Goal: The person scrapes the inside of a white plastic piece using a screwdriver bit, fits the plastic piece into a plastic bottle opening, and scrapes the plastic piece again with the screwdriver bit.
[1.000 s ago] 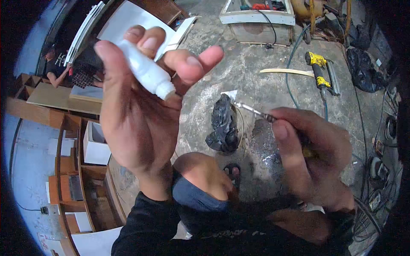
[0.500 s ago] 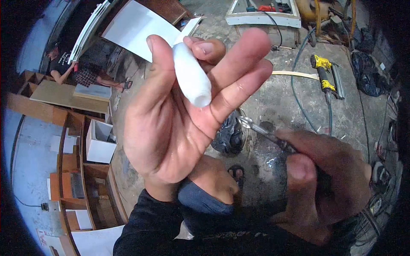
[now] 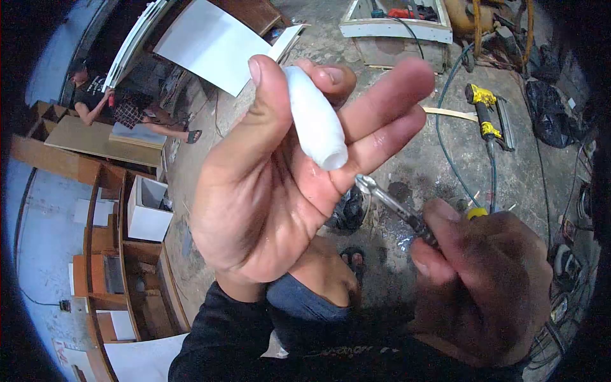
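My left hand [image 3: 254, 191], palm up, holds a small white bottle [image 3: 315, 118] between the thumb and bent fingers, while two other fingers stretch out to the right. The bottle's open-looking mouth points down and to the right. In my right hand [image 3: 490, 274], a thin metal bit or screwdriver tip [image 3: 398, 207] is pinched between thumb and forefinger. Its pointed end is close below the bottle's mouth, with a small gap between them. A yellow part [image 3: 476, 213] shows just behind my right hand; what it belongs to is hidden.
A yellow and black nail gun [image 3: 487, 114] with a hose lies on the floor at right. A black plastic bag [image 3: 347, 213] is behind my left hand. Another person [image 3: 92, 105] sits at upper left near wooden shelving [image 3: 95, 242]. A white-edged box [image 3: 394, 32] stands at the top.
Both hands have shifted rightward in view. The bottle has turned and its mouth is now close to the metal tip. My left palm has opened more toward the camera.
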`<state>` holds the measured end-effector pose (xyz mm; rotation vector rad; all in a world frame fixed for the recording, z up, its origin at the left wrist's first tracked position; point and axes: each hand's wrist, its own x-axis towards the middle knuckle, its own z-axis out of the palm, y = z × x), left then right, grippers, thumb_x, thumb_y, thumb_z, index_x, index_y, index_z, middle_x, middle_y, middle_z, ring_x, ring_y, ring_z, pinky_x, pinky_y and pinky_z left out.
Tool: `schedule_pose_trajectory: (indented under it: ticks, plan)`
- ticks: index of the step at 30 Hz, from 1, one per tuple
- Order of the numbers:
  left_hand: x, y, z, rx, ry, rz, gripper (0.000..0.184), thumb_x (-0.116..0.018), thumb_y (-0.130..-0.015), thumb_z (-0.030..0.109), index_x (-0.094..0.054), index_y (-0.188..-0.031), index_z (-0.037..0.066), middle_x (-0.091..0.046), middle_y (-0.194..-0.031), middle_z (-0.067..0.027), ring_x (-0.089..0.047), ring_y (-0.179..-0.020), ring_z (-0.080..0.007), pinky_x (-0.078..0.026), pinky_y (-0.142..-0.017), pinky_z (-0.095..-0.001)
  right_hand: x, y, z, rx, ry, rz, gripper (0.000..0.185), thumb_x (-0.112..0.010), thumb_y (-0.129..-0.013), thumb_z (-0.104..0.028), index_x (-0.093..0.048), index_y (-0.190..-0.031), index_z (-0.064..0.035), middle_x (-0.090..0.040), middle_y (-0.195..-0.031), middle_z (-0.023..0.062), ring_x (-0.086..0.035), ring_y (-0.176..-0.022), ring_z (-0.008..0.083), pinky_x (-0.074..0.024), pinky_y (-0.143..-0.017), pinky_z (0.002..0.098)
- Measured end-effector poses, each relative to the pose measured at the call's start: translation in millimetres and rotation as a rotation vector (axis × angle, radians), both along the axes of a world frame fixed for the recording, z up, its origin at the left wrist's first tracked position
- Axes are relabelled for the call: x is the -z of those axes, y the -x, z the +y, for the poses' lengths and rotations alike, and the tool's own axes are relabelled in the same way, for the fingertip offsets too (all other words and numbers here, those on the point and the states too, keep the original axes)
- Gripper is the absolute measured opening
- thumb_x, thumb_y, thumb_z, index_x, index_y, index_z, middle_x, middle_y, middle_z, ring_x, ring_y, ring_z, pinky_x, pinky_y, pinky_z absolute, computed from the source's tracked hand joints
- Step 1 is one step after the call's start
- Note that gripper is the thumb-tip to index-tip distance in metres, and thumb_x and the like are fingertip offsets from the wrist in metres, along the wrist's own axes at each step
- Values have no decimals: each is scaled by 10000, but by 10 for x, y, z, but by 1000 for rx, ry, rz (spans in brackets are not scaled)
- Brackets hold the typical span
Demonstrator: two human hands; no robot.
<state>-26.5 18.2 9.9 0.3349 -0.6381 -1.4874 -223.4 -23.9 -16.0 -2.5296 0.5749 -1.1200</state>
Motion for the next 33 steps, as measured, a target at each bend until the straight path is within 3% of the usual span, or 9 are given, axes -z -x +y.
schedule_pose_trajectory:
  ticks: [4, 7, 8, 11, 16, 19, 25, 28, 33]
  plan:
    - [33, 55, -37, 30, 93, -244, 424, -305, -1017, 327, -368, -1195, -52, -372, -1383, -240, -323, -1323, -442, -302, -1105, -550, 150, -133, 5, 27, 26, -215, 277, -739, -741, -93, -652, -980, 16, -652, -712, 163, -593, -517, 249, -478, -506, 340]
    - [77, 364, -39, -450, 52, -397, 456, -371, -983, 419, -357, -1190, 13, -482, -1132, -95, -516, -1155, -431, -518, -925, -469, 192, -233, -64, 11, -70, -292, 271, -746, -765, -124, -638, -976, 8, -656, -749, 163, -616, -556, 248, -502, -539, 332]
    - [107, 337, -32, -453, 91, -504, 465, -389, -974, 435, -356, -1187, 23, -477, -1087, -72, -556, -1100, -420, -531, -903, -458, 217, -268, -106, -1, -95, -304, 267, -746, -774, -132, -633, -972, 6, -659, -766, 162, -626, -574, 247, -511, -554, 326]
    - [116, 409, -71, -585, 83, -955, 468, -467, -942, 453, -372, -1155, 48, -501, -1016, -61, -643, -916, -381, -525, -878, -494, 302, -386, -254, -42, -60, -328, 247, -746, -794, -140, -620, -950, 5, -667, -816, 153, -655, -634, 238, -528, -609, 299]
    - [218, 370, -192, -642, 191, -973, 462, -498, -939, 413, -367, -1151, 24, -549, -930, -95, -656, -865, -375, -491, -894, -548, 380, -418, -380, -145, -223, -400, 248, -752, -797, -154, -620, -923, 14, -670, -805, 133, -667, -662, 236, -517, -620, 278]
    - [281, 343, -289, -699, 273, -989, 445, -520, -938, 379, -368, -1145, 15, -565, -925, -104, -654, -812, -297, -491, -891, -528, 477, -455, -423, -154, -275, -502, 225, -749, -795, -143, -627, -903, 12, -654, -743, 130, -651, -617, 241, -493, -558, 289]
    - [283, 355, -291, -661, 338, -1043, 393, -547, -943, 320, -398, -1124, 5, -546, -873, -112, -541, -635, -162, -504, -704, -360, 604, -466, -406, -136, -14, -494, 124, -715, -773, -71, -626, -831, -7, -594, -641, 127, -588, -502, 268, -435, -453, 342]
    - [274, 398, -252, -633, 281, -1012, 375, -562, -939, 308, -423, -1101, -1, -527, -847, -110, -486, -584, -131, -446, -587, -276, 534, -378, -362, -314, -257, -422, 110, -702, -756, -63, -624, -824, -27, -566, -602, 123, -576, -494, 289, -438, -447, 358]
    - [230, 395, -181, -629, 214, -1085, 335, -578, -937, 277, -453, -1068, -5, -510, -832, -107, -454, -547, -117, -377, -497, -223, 633, -432, -293, -348, -265, -463, 87, -675, -759, -56, -632, -834, -50, -558, -581, 115, -578, -488, 300, -445, -452, 371]
